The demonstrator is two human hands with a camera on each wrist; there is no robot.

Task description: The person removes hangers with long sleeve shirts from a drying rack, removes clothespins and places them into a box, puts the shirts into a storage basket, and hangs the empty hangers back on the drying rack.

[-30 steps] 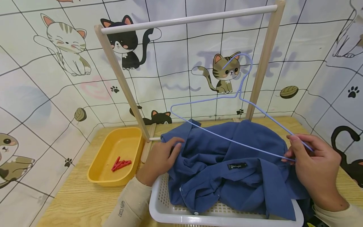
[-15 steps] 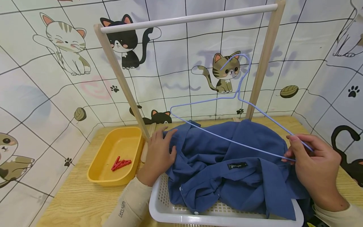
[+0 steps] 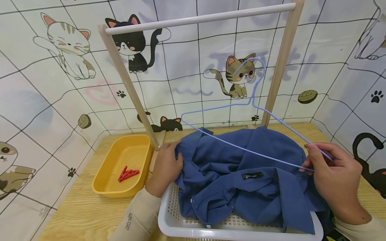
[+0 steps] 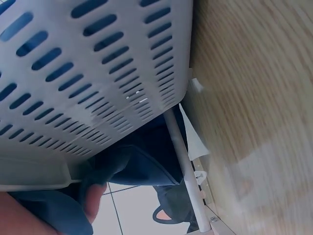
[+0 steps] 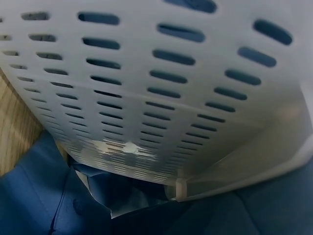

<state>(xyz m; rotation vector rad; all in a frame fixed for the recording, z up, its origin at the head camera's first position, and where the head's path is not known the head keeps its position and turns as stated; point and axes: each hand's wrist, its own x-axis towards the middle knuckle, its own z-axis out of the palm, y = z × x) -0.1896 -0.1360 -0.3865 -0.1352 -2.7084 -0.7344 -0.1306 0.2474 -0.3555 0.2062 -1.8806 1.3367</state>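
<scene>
A crumpled blue shirt (image 3: 265,144) with a dark neck label (image 3: 252,176) lies in and over a white perforated basket (image 3: 238,233). At the shirt's left edge my left hand (image 3: 166,164) grips the cloth, its fingers passing behind the fold and the thumb in front. Blue fabric (image 4: 54,210) also shows between thumb and fingers in the left wrist view. My right hand (image 3: 337,177) pinches one corner of a lilac wire hanger (image 3: 252,97), held tilted above the shirt, hook upward. The right wrist view shows the basket's side (image 5: 146,103) and hanging cloth, but no hand.
A wooden-sided drying rack with a white top rod (image 3: 199,20) stands behind the basket. To the left, a yellow tray (image 3: 126,150) holds red clothespins (image 3: 128,174). The wood-grain table (image 3: 78,214) meets walls covered in cat-patterned sheeting (image 3: 187,67).
My left hand has shifted slightly left along the shirt's edge, its fingers lifting, then curling behind the cloth. The hanger and right hand have barely moved.
</scene>
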